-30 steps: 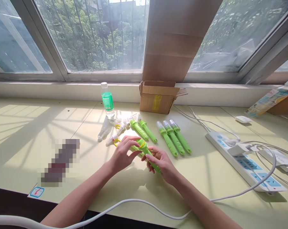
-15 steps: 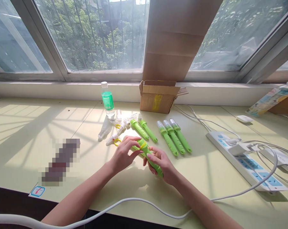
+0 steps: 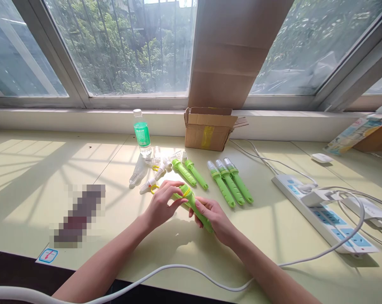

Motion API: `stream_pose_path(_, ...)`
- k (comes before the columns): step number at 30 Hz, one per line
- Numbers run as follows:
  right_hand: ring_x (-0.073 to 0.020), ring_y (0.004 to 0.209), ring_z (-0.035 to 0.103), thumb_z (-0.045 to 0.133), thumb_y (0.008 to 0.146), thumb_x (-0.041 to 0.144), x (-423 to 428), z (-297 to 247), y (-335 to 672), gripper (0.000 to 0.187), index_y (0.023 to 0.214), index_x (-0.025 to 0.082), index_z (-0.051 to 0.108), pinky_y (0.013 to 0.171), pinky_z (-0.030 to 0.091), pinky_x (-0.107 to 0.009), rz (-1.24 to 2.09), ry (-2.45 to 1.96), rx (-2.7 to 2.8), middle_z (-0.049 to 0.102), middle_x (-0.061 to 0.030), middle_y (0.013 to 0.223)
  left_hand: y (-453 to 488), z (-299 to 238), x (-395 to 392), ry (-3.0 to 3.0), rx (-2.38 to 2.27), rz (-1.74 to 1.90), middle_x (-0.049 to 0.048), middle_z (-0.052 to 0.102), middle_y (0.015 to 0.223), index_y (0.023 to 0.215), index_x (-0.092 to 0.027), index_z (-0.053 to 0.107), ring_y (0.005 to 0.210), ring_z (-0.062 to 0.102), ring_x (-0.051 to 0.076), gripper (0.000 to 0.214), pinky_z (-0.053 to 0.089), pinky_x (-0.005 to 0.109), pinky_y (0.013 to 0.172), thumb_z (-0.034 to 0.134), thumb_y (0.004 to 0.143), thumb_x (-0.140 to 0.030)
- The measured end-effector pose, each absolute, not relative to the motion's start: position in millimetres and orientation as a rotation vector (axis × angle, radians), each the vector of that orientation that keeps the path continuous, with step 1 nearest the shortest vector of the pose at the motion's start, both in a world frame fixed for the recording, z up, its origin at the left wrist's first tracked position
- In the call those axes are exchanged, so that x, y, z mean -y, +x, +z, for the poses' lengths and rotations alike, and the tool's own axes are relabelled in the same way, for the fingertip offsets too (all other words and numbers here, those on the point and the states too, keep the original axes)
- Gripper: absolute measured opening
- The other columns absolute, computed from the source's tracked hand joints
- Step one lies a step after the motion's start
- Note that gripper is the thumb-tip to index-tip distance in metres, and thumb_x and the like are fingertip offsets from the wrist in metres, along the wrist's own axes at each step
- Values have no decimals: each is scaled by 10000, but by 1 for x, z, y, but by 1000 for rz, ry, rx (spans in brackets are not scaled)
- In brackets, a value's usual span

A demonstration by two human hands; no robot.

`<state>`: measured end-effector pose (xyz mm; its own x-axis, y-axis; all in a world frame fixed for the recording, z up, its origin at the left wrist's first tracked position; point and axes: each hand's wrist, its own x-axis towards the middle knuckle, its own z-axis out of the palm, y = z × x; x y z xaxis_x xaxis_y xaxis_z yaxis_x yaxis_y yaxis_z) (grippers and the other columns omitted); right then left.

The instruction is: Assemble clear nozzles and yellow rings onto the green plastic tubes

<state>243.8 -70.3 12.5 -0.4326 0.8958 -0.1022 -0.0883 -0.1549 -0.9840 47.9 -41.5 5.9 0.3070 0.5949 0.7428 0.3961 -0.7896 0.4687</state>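
Both hands hold one green plastic brush handle [image 3: 195,207] just above the pale green table [image 3: 273,228]. My right hand [image 3: 212,216] is wrapped round its lower shaft. My left hand [image 3: 162,202] pinches the ribbed top end with its yellow ring. A second green piece lies partly hidden under that hand. Three finished green brushes with clear caps [image 3: 230,183] lie side by side to the right. Two more green handles [image 3: 191,172] lie behind my hands. Clear caps and small parts [image 3: 153,169] are scattered to the left of them.
A water bottle with a green label [image 3: 142,134] and an open cardboard box [image 3: 209,128] stand by the window sill. A white power strip [image 3: 323,215] with plugs and cables lies at right. A white cable [image 3: 165,272] runs along the front edge. A blurred patch [image 3: 79,215] lies at left.
The handle has tilted slightly and my left fingers have shifted on its top end. Nothing else has moved.
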Motion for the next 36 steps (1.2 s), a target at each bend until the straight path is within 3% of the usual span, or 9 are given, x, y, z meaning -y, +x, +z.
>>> stream_pose_path(4,-70,402,443,559,896,504,71,10,244,337,885,175,629,380,280,-209,1711,-969,1305,641,-13,704,47,5,42,2379,-882,1415,121,653,1132,959,-195,561,1047,606,250,205,532,427,850,700,811,-222)
stream_pose_path(10,-62,362,410,676,833,409,69,5,245,296,999,184,578,364,276,-200,1709,-957,1274,673,-6,665,48,4,41,2378,-857,1416,110,653,1135,968,-192,560,1067,594,231,169,533,408,852,636,839,-113)
stream_pose_path(14,-80,385,456,659,832,474,68,6,247,348,1013,182,598,374,324,-221,1688,-961,1286,664,-11,704,48,5,41,2380,-859,1439,102,660,1122,945,-193,568,1054,603,223,136,542,404,844,624,851,-111)
stream_pose_path(19,-105,527,546,569,900,491,69,11,246,368,1120,200,617,517,433,-252,1636,-954,1389,640,-12,775,48,8,42,2411,-885,1468,92,665,1125,926,-196,579,1045,608,216,119,544,396,841,626,851,-115)
stream_pose_path(22,-76,471,469,540,913,502,70,10,245,355,1083,202,619,441,362,-225,1622,-992,1405,607,3,758,48,6,41,2414,-902,1470,89,671,1107,909,-198,584,1043,613,221,93,545,399,838,627,855,-135)
stream_pose_path(25,-44,389,395,645,845,481,71,7,242,329,1007,202,582,360,280,-206,1619,-1047,1355,584,27,747,47,5,40,2402,-912,1480,89,675,1095,900,-196,582,1036,615,220,100,545,391,833,644,846,-140)
stream_pose_path(28,-32,366,415,733,774,436,71,5,241,348,959,218,535,326,268,-197,1609,-1043,1284,592,29,838,46,6,40,2399,-910,1495,89,672,1106,900,-196,576,1044,613,222,131,540,392,845,669,827,-138)
stream_pose_path(36,-112,536,556,664,833,479,67,3,246,337,998,189,617,462,406,-240,1555,-992,1342,655,-19,789,49,7,41,2431,-909,1502,97,665,1122,963,-203,602,1063,619,222,116,547,393,842,609,866,-138)
